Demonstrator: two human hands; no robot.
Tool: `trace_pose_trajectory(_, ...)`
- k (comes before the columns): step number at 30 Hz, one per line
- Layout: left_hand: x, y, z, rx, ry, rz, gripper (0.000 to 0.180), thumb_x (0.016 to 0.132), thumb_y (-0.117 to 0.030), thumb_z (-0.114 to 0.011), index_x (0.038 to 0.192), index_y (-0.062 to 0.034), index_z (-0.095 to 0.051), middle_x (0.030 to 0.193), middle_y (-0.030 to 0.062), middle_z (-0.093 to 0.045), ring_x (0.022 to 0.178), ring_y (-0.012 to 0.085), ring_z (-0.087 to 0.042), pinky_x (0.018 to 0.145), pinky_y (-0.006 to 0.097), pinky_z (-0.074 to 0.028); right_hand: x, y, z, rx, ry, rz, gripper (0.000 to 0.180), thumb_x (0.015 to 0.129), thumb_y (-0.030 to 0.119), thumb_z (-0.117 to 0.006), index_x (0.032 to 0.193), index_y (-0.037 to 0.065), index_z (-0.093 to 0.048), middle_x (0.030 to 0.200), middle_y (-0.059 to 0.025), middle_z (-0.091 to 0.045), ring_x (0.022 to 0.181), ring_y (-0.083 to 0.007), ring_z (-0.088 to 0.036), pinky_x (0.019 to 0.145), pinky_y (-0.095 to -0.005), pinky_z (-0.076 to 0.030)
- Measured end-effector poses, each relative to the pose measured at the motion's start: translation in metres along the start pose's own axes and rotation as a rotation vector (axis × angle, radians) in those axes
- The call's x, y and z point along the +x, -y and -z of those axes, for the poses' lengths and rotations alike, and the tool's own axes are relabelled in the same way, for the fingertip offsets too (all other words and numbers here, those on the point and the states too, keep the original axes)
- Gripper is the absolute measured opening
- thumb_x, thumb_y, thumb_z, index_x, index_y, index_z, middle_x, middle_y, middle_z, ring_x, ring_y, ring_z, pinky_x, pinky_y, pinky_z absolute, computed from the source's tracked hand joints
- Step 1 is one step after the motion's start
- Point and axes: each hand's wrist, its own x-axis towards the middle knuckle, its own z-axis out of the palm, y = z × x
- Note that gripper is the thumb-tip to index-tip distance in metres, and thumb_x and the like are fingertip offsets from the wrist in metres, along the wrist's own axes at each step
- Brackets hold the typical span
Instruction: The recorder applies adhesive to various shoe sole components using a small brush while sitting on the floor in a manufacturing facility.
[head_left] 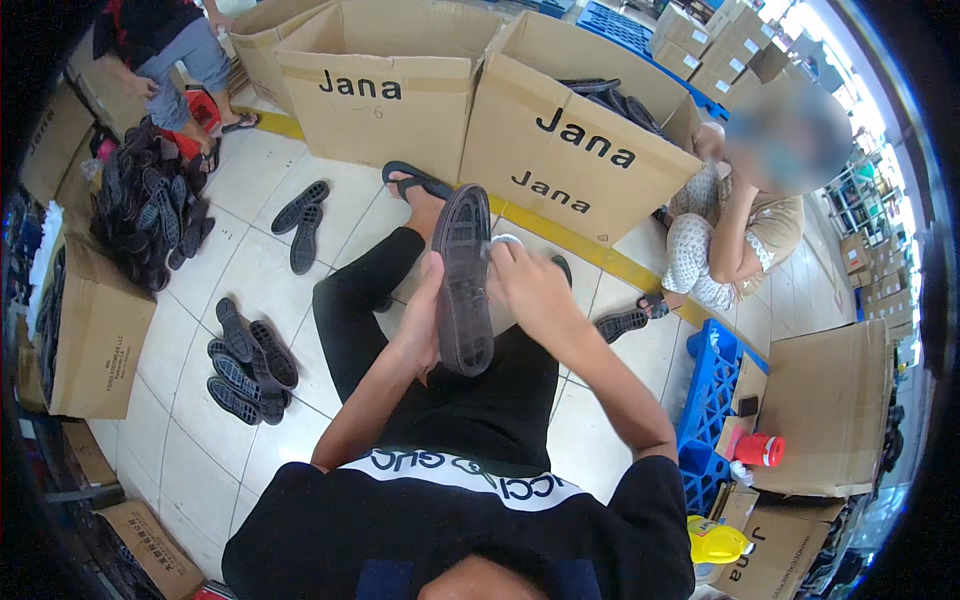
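Observation:
A dark shoe sole (464, 280) stands on end over my lap, its cleated grid face toward me. My left hand (424, 315) is closed on its left edge, thumb along the side. On the opposite edge, near the upper half, my right hand (525, 285) is closed around a small white wad (505, 241) that looks like cloth. The wad is at or very near the sole's rim; my fingers hide most of it. On the floor to my left lie a small pile of soles (248, 365) and a pair of soles (302, 225).
Large open cartons (385, 115) line the far side, one holding soles. A heap of soles (150, 205) lies far left beside a person (185, 60). Another person (740, 220) sits at the right. A blue plastic pallet (705, 400) carries a red container (765, 450) and a yellow bottle (717, 541).

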Motion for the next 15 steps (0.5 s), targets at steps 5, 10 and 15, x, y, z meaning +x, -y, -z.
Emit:
trace_pose_trajectory(5,0.012,-0.003,0.011,-0.052,-0.036,-0.051,0.068,0.098,-0.060,-0.023,0.134,-0.0065,-0.046,0.114,0.0104,-0.061,0.101,0.0207,-0.060,0.086,0.037,-0.051,-0.026,0.014,0.007,0.130,0.050,0.091,0.017,0.082,0.012,-0.059,0.095,0.003,-0.054,0.086,-0.0149,-0.058,0.080,-0.0320,-0.062,0.072,-0.0416,-0.051)
trace_pose_trajectory(10,0.012,-0.026,0.008,-0.058,-0.045,-0.141,0.066,0.099,-0.058,-0.024,0.124,-0.0039,-0.052,0.102,0.0094,-0.062,0.093,0.0200,-0.059,0.084,0.036,-0.048,-0.045,0.013,0.013,0.093,0.176,0.339,0.013,0.084,0.012,-0.059,0.092,0.003,-0.053,0.086,-0.0139,-0.056,0.086,-0.0319,-0.060,0.078,-0.0389,-0.049)
trace_pose_trajectory(15,0.012,-0.030,0.009,-0.101,-0.013,-0.156,0.066,0.100,-0.057,-0.022,0.129,-0.0041,-0.050,0.113,0.0119,-0.062,0.099,0.0214,-0.059,0.088,0.037,-0.048,-0.039,0.015,0.024,0.444,0.378,0.246,0.014,0.086,0.011,-0.061,0.095,0.002,-0.055,0.091,-0.0133,-0.058,0.087,-0.0326,-0.061,0.077,-0.0385,-0.050)
